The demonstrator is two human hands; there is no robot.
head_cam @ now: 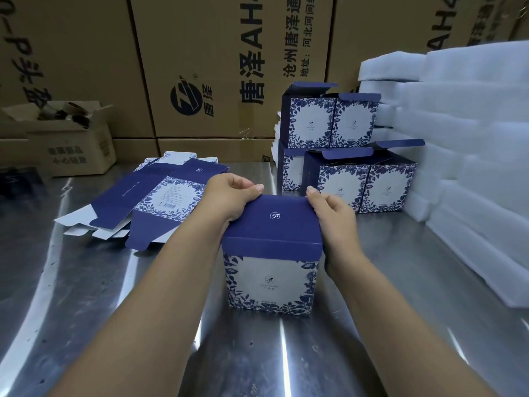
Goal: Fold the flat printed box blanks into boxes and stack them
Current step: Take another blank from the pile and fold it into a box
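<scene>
A blue and white printed box (pixel 270 279) stands upright on the steel table (pixel 114 310), right in front of me. Its dark blue lid lies folded over the top. My left hand (pixel 229 196) grips the lid's far left corner, and my right hand (pixel 333 212) grips the far right corner and side. A loose pile of flat box blanks (pixel 148 202) lies to the left of the box. Behind it on the right stand several folded boxes (pixel 343 150) in two tiers, their lids open.
Stacks of white foam sheets (pixel 472 156) fill the right side of the table. Large brown cartons (pixel 206 70) form a wall at the back. A small open carton (pixel 71 138) with dark items sits at the back left.
</scene>
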